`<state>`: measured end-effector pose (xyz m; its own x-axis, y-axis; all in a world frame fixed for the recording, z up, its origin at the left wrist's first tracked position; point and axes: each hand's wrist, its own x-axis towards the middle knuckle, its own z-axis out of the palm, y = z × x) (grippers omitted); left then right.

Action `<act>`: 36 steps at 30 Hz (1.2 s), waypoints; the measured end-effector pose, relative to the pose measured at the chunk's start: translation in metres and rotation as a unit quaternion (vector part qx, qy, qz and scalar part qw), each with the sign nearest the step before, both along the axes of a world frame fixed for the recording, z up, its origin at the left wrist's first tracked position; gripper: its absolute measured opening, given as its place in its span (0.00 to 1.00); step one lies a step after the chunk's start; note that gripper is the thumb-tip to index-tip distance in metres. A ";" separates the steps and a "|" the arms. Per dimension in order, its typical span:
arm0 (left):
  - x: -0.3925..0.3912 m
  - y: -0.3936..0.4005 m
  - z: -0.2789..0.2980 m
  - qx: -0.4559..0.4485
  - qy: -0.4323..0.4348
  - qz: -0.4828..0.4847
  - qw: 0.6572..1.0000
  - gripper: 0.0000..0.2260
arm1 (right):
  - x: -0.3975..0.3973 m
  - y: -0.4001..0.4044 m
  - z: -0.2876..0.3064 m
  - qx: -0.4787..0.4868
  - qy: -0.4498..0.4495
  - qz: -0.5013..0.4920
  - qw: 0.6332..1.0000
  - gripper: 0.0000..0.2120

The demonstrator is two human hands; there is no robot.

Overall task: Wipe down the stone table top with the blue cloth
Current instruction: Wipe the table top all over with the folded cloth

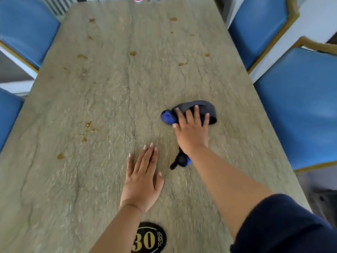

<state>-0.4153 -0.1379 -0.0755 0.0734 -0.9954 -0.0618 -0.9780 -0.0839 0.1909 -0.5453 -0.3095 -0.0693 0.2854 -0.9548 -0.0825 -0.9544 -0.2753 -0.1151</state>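
A beige stone table top (pixel 109 97) fills the view, with several brown crumbs and stains (pixel 89 127) scattered over its left and far parts. The blue cloth (pixel 204 108), bunched with dark and bright blue folds, lies right of the middle. My right hand (pixel 191 130) presses flat on the cloth, fingers spread over it; a tail of the cloth shows under my wrist. My left hand (pixel 143 178) rests flat on the bare stone nearer to me, fingers together, holding nothing.
Blue padded chairs with gold frames stand along both sides: two on the right (pixel 302 106), two on the left (pixel 25 28). A black oval plate with the number 30 (pixel 148 238) sits at the near edge. A small object stands at the far edge.
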 end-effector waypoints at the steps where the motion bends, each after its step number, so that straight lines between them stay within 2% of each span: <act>1: 0.000 0.000 0.000 -0.003 -0.003 0.020 1.000 0.29 | 0.010 0.010 0.000 -0.011 -0.008 0.058 0.998 0.25; 5: 0.001 0.001 -0.001 -0.016 0.009 0.103 0.994 0.28 | -0.022 0.049 -0.008 -0.044 -0.036 0.297 0.953 0.23; 7: 0.001 0.001 -0.002 -0.016 0.018 0.097 0.995 0.28 | -0.061 0.032 -0.013 -0.067 -0.016 0.353 0.933 0.22; 9: 0.000 0.000 -0.003 -0.018 0.017 0.092 0.995 0.28 | -0.087 0.002 -0.016 -0.085 0.019 0.292 0.952 0.23; 11: 0.000 -0.001 -0.003 -0.023 0.022 0.096 0.995 0.28 | -0.092 -0.019 -0.014 -0.073 0.019 0.150 0.986 0.24; 13: 0.000 -0.001 -0.003 -0.030 0.026 0.099 0.994 0.28 | -0.074 -0.019 -0.013 -0.064 0.008 0.046 0.997 0.24; 14: 0.000 -0.001 -0.003 -0.032 0.026 0.099 0.994 0.28 | -0.062 -0.010 -0.011 -0.060 0.003 0.027 0.998 0.25; 16: 0.000 -0.002 -0.003 -0.039 0.027 0.098 0.994 0.27 | -0.040 0.023 -0.007 -0.060 -0.007 0.065 0.996 0.25; 19: 0.002 -0.001 -0.005 -0.048 0.037 0.096 0.994 0.29 | -0.033 0.091 -0.005 -0.051 -0.028 0.195 0.979 0.25; 23: 0.002 -0.002 -0.009 -0.042 0.018 0.110 0.993 0.29 | -0.095 0.121 -0.009 -0.064 -0.033 0.332 0.940 0.23; 25: -0.011 -0.001 -0.006 -0.023 0.011 0.127 0.992 0.28 | -0.136 0.110 -0.012 -0.083 -0.003 0.281 0.956 0.22; 27: -0.034 0.007 -0.001 -0.001 0.047 0.148 0.988 0.27 | -0.160 0.101 -0.011 -0.072 0.014 0.124 0.990 0.24; 29: -0.063 0.024 0.005 -0.009 0.108 0.149 0.983 0.25 | -0.153 0.115 -0.010 -0.066 0.002 -0.025 0.997 0.26; 30: -0.076 0.033 0.007 -0.018 0.140 0.143 0.980 0.24 | -0.141 0.131 -0.010 -0.057 -0.004 -0.054 0.997 0.26; 31: -0.087 0.042 0.008 -0.027 0.167 0.135 0.976 0.23 | -0.129 0.151 -0.010 -0.053 -0.010 -0.039 0.998 0.26; 33: -0.102 0.055 0.009 -0.044 0.195 0.122 0.972 0.23 | -0.114 0.196 -0.008 -0.057 -0.033 0.078 0.995 0.26; 36: -0.112 0.059 0.010 -0.045 0.200 0.127 0.971 0.25 | -0.147 0.239 -0.008 -0.048 -0.043 0.245 0.967 0.23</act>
